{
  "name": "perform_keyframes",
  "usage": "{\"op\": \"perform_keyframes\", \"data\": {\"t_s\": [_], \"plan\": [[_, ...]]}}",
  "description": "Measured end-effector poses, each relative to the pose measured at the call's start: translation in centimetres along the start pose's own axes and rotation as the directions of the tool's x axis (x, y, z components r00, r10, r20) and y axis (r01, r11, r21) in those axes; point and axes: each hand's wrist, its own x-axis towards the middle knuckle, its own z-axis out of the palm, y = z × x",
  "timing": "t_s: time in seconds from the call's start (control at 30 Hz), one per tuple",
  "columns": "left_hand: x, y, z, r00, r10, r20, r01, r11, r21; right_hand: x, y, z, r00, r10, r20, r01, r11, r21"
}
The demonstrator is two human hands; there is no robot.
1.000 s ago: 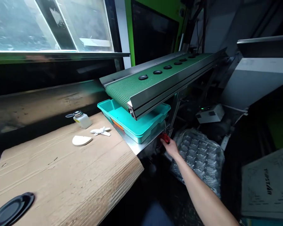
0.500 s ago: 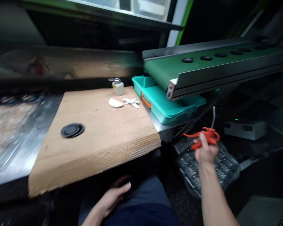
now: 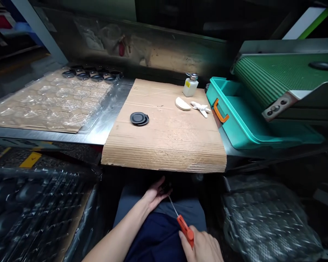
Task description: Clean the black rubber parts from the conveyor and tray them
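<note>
In my lap, below the table edge, my left hand (image 3: pixel 153 196) is closed around a small black part (image 3: pixel 166 187). Its shape is mostly lost in the shadow. My right hand (image 3: pixel 200 245) grips an orange air blow gun (image 3: pixel 185 229), whose thin metal nozzle points up and left at the black part. Above them, a cardboard sheet (image 3: pixel 164 138) covers the table front. On it lie two overlapping black round caps (image 3: pixel 139 118), a white half-round pad (image 3: pixel 183 104), a twisted white cloth (image 3: pixel 201 108) and a white pump bottle (image 3: pixel 190 85).
A teal bin (image 3: pixel 235 134) with an orange latch stands right, under the end of a green conveyor belt (image 3: pixel 284 76) carrying a black part. Left is a clear blister tray (image 3: pixel 51 100) with black parts in its back rows. Wrapped tray stacks (image 3: pixel 268 218) flank my legs.
My right hand has brought the blow gun from the right side down to my lap, near my left hand. The view has swung left, showing the blister tray.
</note>
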Motion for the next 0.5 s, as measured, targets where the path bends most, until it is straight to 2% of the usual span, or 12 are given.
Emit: {"op": "perform_keyframes", "data": {"t_s": [0.07,0.13,0.23,0.27,0.33,0.43,0.5], "plan": [[-0.3,0.2,-0.4,0.997,0.077,0.019,-0.079,0.993,0.091,0.3,0.3,-1.1,1.0,-0.012,0.027,0.012,1.0,0.015],[-0.7,0.4,-0.8,0.975,0.213,0.065,-0.222,0.942,0.25,0.5,0.7,-2.3,0.995,-0.057,0.077,0.051,0.996,0.074],[-1.8,0.6,-1.2,0.893,0.404,0.198,-0.448,0.745,0.494,0.9,1.2,-3.7,0.985,-0.121,0.123,0.102,0.984,0.147],[-2.2,0.6,-1.2,0.87,0.427,0.248,-0.49,0.684,0.54,1.0,1.2,-4.0,0.986,-0.118,0.119,0.1,0.984,0.148],[-2.8,0.7,-1.2,0.849,0.425,0.314,-0.527,0.623,0.579,1.3,1.1,-4.4,0.992,-0.084,0.098,0.072,0.989,0.126],[-3.0,0.9,-1.3,0.851,0.435,0.295,-0.523,0.647,0.555,1.5,0.9,-4.4,0.993,-0.047,0.105,0.037,0.995,0.096],[-2.5,1.1,-1.3,0.895,0.402,0.191,-0.444,0.766,0.466,1.4,0.7,-4.2,0.986,-0.074,0.146,0.061,0.994,0.095]]}}
